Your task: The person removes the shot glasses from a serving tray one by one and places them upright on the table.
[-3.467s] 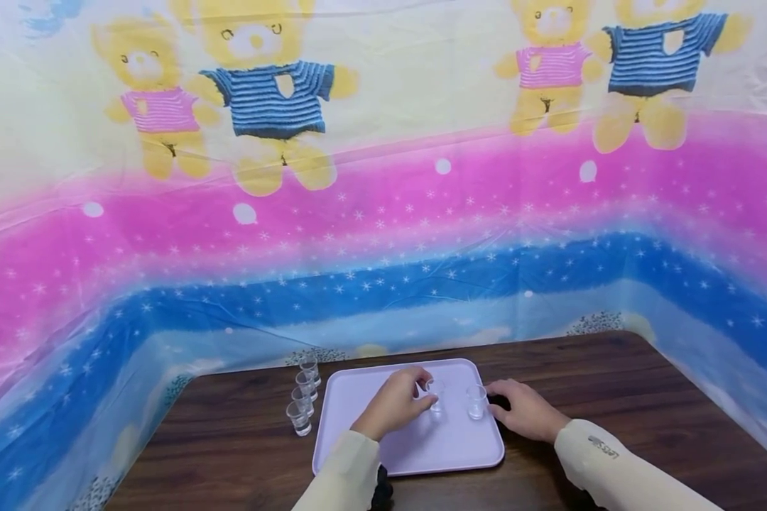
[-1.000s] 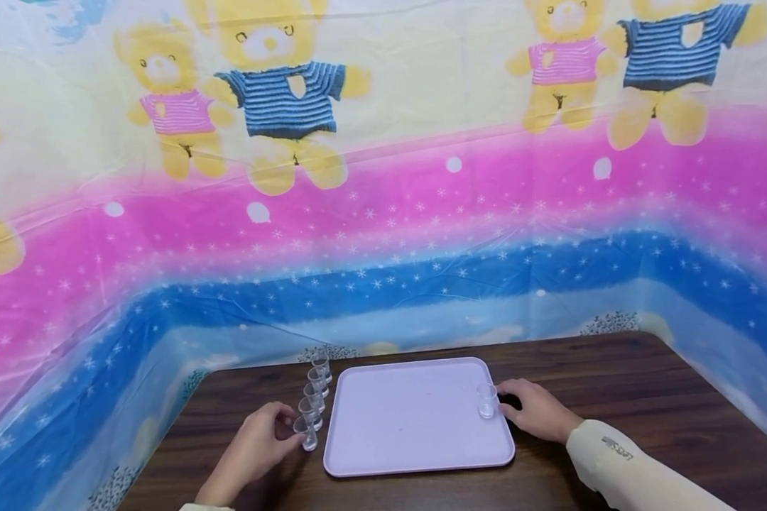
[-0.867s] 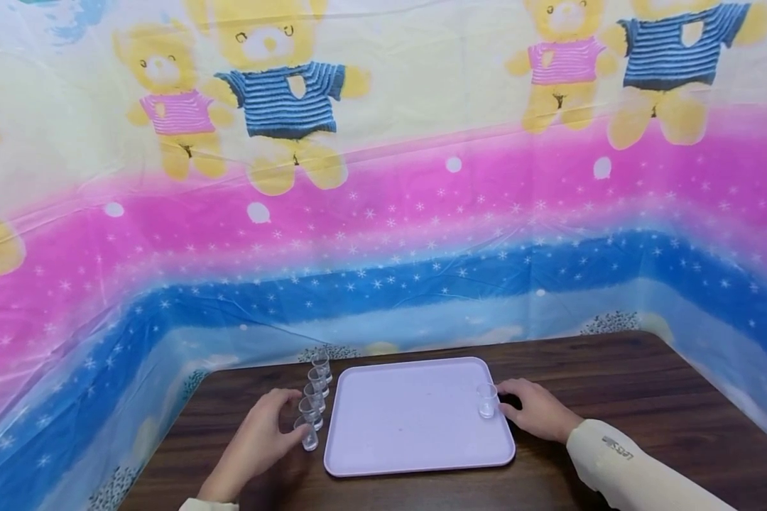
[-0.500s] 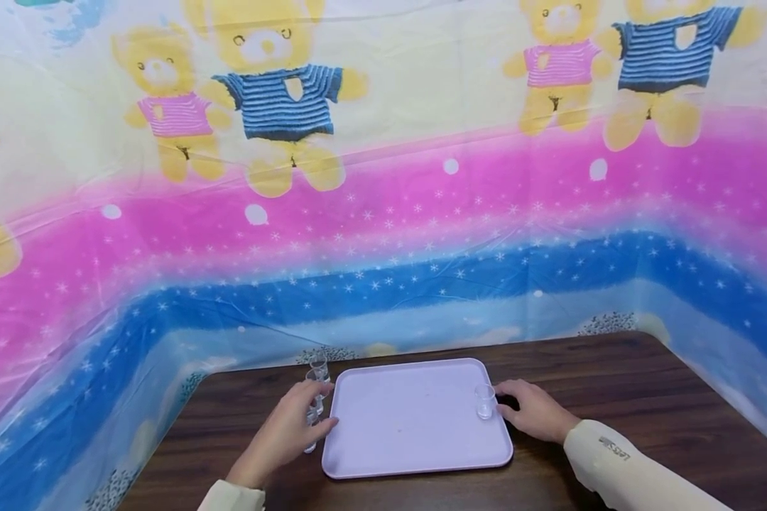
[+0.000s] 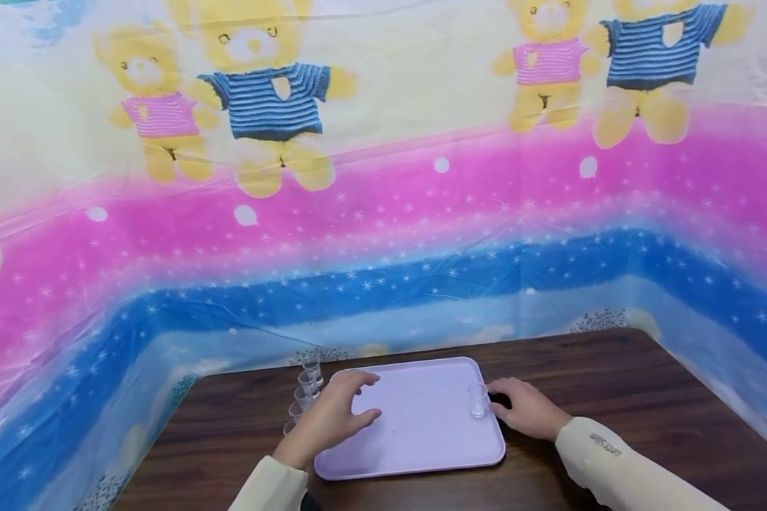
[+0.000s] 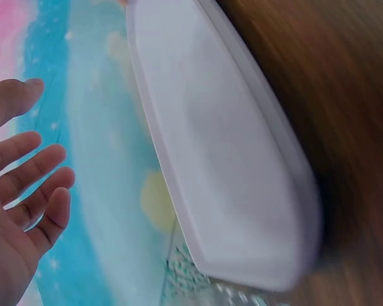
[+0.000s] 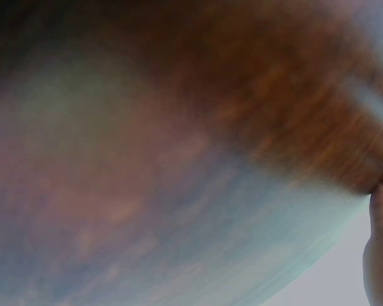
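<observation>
My left hand (image 5: 332, 411) is above the left part of a pale lilac tray (image 5: 415, 454), fingers and thumb spread apart with nothing between them. In the left wrist view the left hand (image 6: 25, 197) shows a bare palm, apart from the tray. One small clear cup (image 5: 477, 401) stands upright on the tray near its right rim. Beside that rim is my right hand (image 5: 529, 410), its loosely bent index finger and thumb close to the cup; whether they touch it is unclear. Several similar clear cups (image 5: 303, 392) stand in a row left of the tray, partly behind the left hand.
The tray lies on a dark wooden table (image 5: 588, 383). A printed cloth (image 5: 383, 234) with bears, pink and blue bands hangs behind and along both sides of the table. The right wrist view is mostly blurred.
Earlier my left hand held a cup over the tray. It then left that cup at the near end of the left row and moved back right, over the tray. The right hand stayed put.
</observation>
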A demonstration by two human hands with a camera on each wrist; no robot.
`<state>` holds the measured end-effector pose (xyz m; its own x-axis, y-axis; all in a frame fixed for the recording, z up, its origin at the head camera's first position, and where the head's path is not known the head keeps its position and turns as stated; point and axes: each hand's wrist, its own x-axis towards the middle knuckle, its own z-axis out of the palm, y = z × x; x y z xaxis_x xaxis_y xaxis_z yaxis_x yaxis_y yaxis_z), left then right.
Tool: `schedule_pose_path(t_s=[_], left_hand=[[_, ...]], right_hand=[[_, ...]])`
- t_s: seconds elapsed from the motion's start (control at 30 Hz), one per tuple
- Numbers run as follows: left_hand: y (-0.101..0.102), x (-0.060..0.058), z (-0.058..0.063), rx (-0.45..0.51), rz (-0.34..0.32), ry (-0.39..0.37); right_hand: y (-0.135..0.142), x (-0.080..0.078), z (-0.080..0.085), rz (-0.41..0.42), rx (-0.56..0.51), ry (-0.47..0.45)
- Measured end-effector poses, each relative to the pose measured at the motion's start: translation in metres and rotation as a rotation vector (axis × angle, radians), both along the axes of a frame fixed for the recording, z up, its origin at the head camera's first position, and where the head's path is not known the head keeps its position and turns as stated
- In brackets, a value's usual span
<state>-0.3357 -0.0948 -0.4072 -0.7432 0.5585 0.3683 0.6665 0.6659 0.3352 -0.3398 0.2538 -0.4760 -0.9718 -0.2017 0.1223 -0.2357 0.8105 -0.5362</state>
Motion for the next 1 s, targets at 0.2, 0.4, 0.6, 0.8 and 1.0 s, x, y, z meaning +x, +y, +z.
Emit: schedule_pose_path(t_s=[0.2,0.4,0.6,0.8,1.0], left_hand=[[0.03,-0.003,0.005,-0.01,-0.03,-0.042],[0.058,-0.004,0.006,0.008,-0.042,-0.063],[0.082,-0.005,0.003,0.034,-0.072,-0.064],[0.102,-0.008,-0.001,0.044,-0.082,-0.107],[0.121,-0.01,-0.007,0.048,-0.104,-0.126]], right_hand=[[0.0,0.001,0.001,-0.006,-0.001,0.001],[0.0,0.002,0.002,-0.001,0.013,0.006],[0.001,0.001,0.0,-0.016,0.005,-0.006],[0.001,0.001,-0.003,-0.016,0.006,0.0],[0.002,0.0,-0.003,-0.023,0.018,0.009]])
